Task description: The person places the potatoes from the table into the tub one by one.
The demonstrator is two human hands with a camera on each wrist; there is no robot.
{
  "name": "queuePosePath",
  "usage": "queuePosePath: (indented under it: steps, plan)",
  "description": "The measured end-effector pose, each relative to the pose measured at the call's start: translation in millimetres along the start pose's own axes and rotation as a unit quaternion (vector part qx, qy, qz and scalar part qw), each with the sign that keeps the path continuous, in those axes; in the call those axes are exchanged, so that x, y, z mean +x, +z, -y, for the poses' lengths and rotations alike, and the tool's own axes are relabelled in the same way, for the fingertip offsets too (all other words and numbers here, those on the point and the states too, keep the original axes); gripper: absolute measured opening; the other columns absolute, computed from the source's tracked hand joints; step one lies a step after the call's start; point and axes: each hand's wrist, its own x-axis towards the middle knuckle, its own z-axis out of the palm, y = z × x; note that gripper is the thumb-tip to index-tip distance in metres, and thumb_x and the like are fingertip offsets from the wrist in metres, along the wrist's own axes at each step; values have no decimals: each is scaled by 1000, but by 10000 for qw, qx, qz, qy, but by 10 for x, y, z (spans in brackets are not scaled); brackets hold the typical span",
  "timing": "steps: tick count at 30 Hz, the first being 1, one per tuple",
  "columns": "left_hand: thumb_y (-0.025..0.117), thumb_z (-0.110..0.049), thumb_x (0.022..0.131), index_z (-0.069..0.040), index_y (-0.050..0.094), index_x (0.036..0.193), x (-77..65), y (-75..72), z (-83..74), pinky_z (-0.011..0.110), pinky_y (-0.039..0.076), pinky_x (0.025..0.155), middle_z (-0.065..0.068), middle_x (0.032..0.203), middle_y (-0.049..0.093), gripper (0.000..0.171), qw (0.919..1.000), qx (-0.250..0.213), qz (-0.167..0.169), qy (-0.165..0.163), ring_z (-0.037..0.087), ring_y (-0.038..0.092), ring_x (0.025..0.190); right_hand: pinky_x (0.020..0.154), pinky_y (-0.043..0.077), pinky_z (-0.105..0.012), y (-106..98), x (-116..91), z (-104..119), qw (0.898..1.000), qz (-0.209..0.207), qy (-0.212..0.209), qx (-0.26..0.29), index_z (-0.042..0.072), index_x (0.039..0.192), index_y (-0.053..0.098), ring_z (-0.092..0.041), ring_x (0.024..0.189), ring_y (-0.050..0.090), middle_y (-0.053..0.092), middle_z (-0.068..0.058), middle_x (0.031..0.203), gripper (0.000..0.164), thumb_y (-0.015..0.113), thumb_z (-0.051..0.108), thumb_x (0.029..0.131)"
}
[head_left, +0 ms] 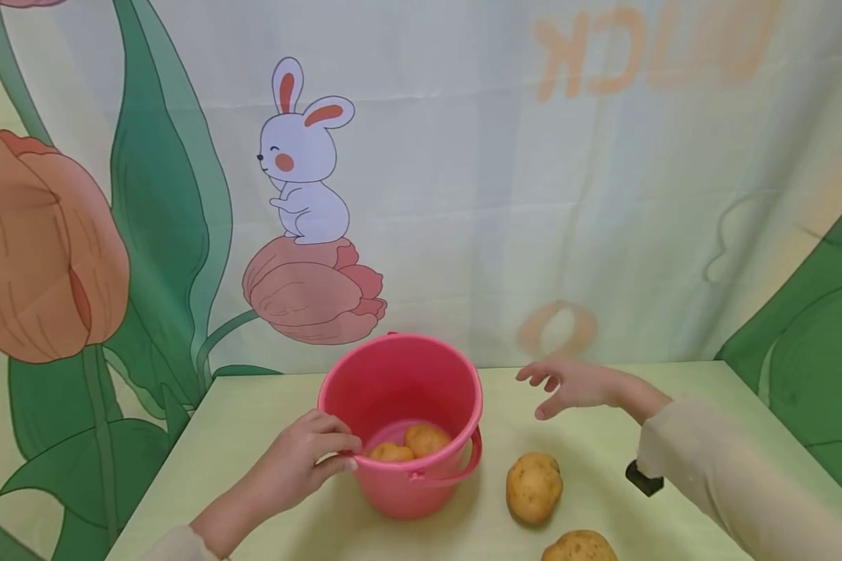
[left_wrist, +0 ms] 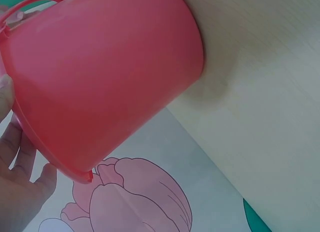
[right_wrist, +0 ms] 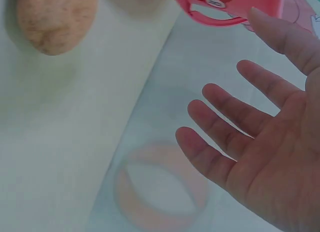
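A pink plastic bucket stands on the table with its handle hanging down on the right. My left hand grips its rim on the near left side, thumb and fingers on either side of the edge. Inside lie two potatoes. In the left wrist view the bucket's outer wall fills much of the picture. My right hand hovers to the right of the bucket, its fingers spread and relaxed with nothing in them. Below it on the table lies a potato.
Another potato sits at the bottom edge of the head view, partly cut off. Behind the pale table hangs a curtain printed with tulips and a rabbit. A black device shows under my right sleeve.
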Motion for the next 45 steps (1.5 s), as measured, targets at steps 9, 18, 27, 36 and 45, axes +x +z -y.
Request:
queuePosePath:
  steps: [9, 18, 27, 36, 45]
  plan:
    - [72, -20, 71, -18, 69, 88, 4, 0, 3, 22, 50, 71, -9, 86, 60, 17, 10000, -1, 4, 37, 9, 50, 88, 83, 42, -43, 205, 27, -223, 9992, 294, 154, 232, 14, 122, 50, -29, 105, 45, 49, -10, 119, 52, 68, 19, 74]
    - [72, -20, 71, -18, 69, 89, 4, -1, 1, 21, 50, 70, -9, 87, 60, 19, 9999, 4, 85, -63, 9, 50, 88, 84, 41, -47, 389, 36, -344, 9976, 536, 85, 421, 12, 122, 50, -34, 106, 44, 49, -13, 120, 53, 69, 14, 72]
    - [71, -20, 71, -19, 69, 90, 9, -9, -5, 21, 50, 70, -9, 88, 60, 19, 9998, -5, 142, -119, 9, 49, 90, 86, 38, -50, 562, 42, -421, 9964, 620, 124, 563, 13, 118, 54, -37, 106, 43, 49, -16, 120, 51, 71, 11, 69]
    - [72, -20, 71, -20, 69, 89, 24, -16, -12, 21, 51, 70, -9, 88, 61, 19, 9998, 5, 115, -138, 9, 50, 89, 91, 32, -55, 698, 94, -497, 9945, 885, 62, 558, 9, 117, 54, -36, 108, 42, 50, -13, 122, 54, 71, 8, 66]
    - [72, -20, 71, -20, 69, 90, 46, -23, -15, 21, 51, 70, -9, 89, 62, 19, 9995, -8, 164, -256, 9, 50, 90, 98, 24, -57, 766, 101, -512, 9918, 994, 402, 694, 15, 116, 56, -30, 116, 38, 49, -7, 123, 56, 71, 4, 63]
